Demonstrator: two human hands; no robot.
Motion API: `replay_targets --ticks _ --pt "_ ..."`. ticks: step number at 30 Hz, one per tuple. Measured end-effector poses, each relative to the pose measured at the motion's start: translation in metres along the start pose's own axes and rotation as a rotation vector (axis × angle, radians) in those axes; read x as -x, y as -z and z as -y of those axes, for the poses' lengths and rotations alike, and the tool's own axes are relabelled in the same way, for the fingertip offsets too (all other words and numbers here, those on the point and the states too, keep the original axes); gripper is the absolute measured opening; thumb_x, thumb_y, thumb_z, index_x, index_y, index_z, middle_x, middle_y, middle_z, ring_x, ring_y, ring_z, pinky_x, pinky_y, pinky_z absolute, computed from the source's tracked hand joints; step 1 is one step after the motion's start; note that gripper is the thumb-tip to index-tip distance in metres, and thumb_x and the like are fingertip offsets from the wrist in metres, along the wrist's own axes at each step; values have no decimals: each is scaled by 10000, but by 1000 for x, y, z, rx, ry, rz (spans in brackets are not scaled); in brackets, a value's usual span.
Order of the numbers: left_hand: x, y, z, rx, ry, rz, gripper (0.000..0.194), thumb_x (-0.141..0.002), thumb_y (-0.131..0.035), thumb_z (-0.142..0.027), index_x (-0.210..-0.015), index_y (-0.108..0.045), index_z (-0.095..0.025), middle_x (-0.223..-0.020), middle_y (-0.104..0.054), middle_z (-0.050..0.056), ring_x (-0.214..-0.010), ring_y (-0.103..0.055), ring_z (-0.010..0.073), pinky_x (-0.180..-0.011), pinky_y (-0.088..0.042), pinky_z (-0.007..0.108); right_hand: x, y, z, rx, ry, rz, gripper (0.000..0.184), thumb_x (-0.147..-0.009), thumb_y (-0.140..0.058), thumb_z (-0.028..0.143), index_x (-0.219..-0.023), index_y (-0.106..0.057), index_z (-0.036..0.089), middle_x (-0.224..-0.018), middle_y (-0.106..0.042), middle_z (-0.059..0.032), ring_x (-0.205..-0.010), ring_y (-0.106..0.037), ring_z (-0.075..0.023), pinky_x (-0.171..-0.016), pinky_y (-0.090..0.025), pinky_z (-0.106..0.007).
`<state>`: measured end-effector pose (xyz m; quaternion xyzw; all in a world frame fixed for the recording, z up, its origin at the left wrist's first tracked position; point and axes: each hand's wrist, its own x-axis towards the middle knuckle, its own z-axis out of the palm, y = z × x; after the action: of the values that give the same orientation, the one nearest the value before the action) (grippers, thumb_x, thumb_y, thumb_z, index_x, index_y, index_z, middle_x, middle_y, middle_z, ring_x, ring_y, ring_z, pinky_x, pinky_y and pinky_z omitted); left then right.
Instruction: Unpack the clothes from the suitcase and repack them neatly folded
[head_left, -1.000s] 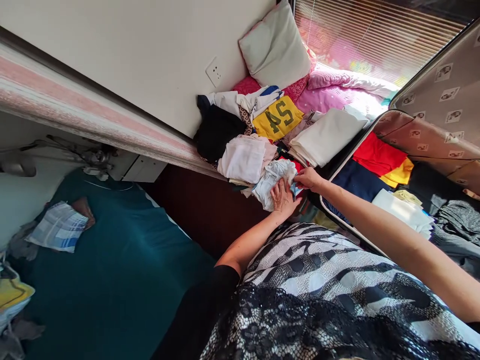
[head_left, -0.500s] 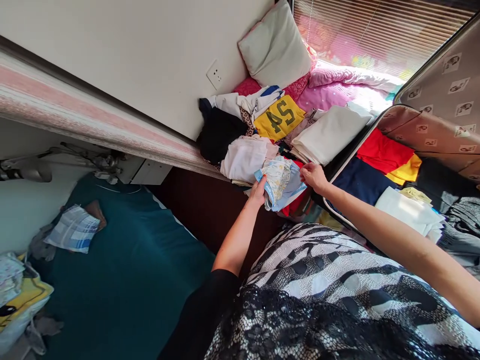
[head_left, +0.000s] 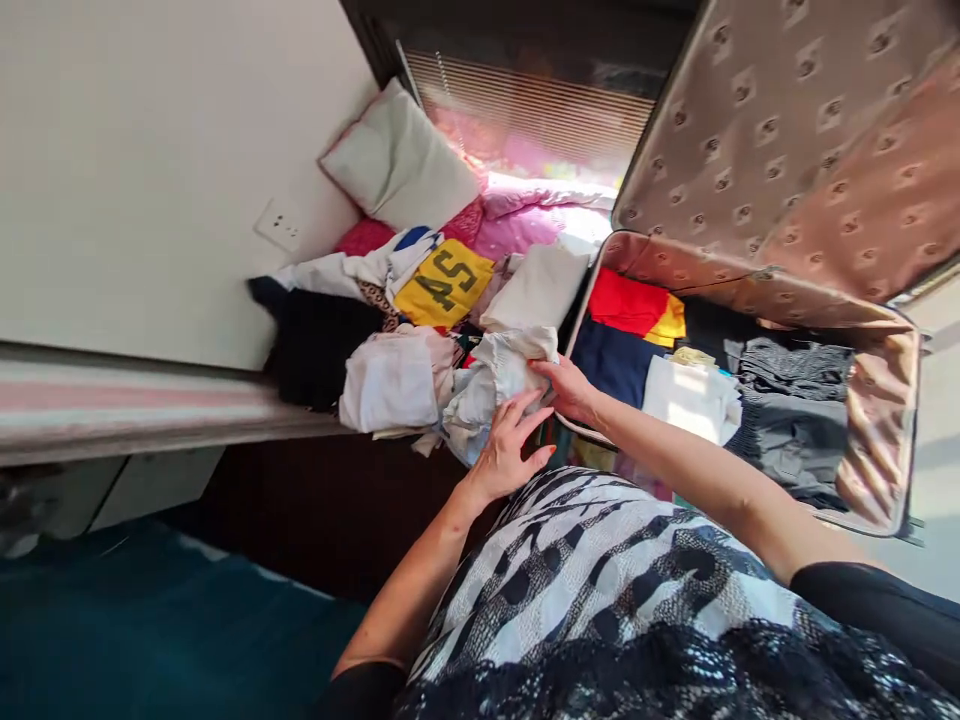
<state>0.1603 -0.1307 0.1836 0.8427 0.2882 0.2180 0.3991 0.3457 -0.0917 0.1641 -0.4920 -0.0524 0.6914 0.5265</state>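
My left hand [head_left: 510, 447] lies with fingers spread on a small pale blue-and-white garment [head_left: 487, 385] at the edge of the bed. My right hand [head_left: 571, 387] pinches the same garment from the right side, beside the suitcase rim. Around the garment lie folded clothes: a white pile [head_left: 390, 380], a yellow shirt with dark numbers [head_left: 442, 285], a black piece [head_left: 319, 340] and a cream folded cloth [head_left: 536, 290].
An open suitcase [head_left: 877, 440] stands at the right with red, yellow, navy, white and grey clothes inside; its patterned lid [head_left: 787, 130] is raised. A white pillow [head_left: 397, 160] and pink bedding lie by the window blind. Teal floor covering [head_left: 150, 640] lies lower left.
The view has swung right and turned. The garment has been bunched together; my left hand moved from its left edge onto its front, fingers spread. My right hand stays at its right side.
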Motion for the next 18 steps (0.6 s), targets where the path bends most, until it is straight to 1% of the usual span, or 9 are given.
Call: replay_targets --ticks 2,5,7,9,11,13,14,16,18 --pt "-8 -6 -6 87 -51 -6 459 -1015 -674 -311 -1461 -683 -201 -1621 -542 178 -1491 -540 333 -1250 -467 535 11 34 28 -38 85 -28 389 -612 -849 218 -979 -720 238 -887 -790 18 -849 -730 -227 -839 -612 -369" --pt "-19 -16 -10 175 -30 -13 402 -1027 -668 -312 -1413 -715 -210 -1555 -595 175 -1389 -633 298 -1185 -539 486 26 86 71 -108 199 -108 343 -647 -837 207 -966 -718 250 -964 -818 -13 -1034 -775 -294 -982 -624 -453" --pt "-25 -22 -10 202 -5 5 373 -1026 -670 -314 -1378 -735 -209 -1512 -628 173 -1346 -665 288 -1156 -563 477 28 116 96 -169 245 -165 298 -667 -806 188 -943 -713 253 -969 -825 -22 -1109 -778 -310 -1039 -624 -483" --pt "-29 -27 -9 205 21 41 351 -1023 -672 -321 -1347 -750 -209 -1480 -654 171 -1327 -681 286 -1136 -577 479 22 139 116 -234 278 -201 268 -682 -772 163 -927 -713 254 -952 -826 -18 -1149 -778 -308 -1072 -627 -496" --pt "-31 -31 -9 201 49 65 333 -1019 -674 -325 -1320 -764 -213 -1450 -678 167 -1320 -687 287 -1133 -578 490 13 154 131 -284 291 -206 240 -703 -743 155 -920 -715 252 -931 -826 -18 -1175 -776 -306 -1090 -628 -507" --pt "-31 -33 -9 220 92 65 320 -1014 -683 -338 -1295 -779 -217 -1422 -698 163 -1319 -687 289 -1128 -580 491 4 164 141 -311 291 -183 219 -731 -726 164 -932 -721 250 -929 -828 -25 -1198 -771 -307 -1102 -626 -520" --pt "-32 -34 -10 250 122 54 319 -1014 -688 -354 -1284 -786 -215 -1414 -702 165 -1309 -692 287 -1100 -598 474 1 167 145 -319 296 -167 218 -744 -723 173 -948 -726 250 -940 -831 -27 -1208 -769 -308 -1105 -625 -526" --pt "-35 -35 -11 361 202 14 339 -1017 -692 -412 -1268 -791 -207 -1400 -704 171 -1250 -715 274 -1001 -641 414 1 173 151 -324 319 -140 238 -766 -726 191 -996 -737 253 -987 -837 -30 -1228 -763 -311 -1108 -625 -538" --pt "-47 -36 -12 516 291 -46 404 -1013 -697 -487 -1278 -781 -195 -1372 -709 175 -1193 -733 261 -919 -656 361 10 180 158 -312 346 -122 278 -780 -735 213 -1054 -748 258 -1039 -840 -32 -1244 -757 -316 -1107 -626 -550"
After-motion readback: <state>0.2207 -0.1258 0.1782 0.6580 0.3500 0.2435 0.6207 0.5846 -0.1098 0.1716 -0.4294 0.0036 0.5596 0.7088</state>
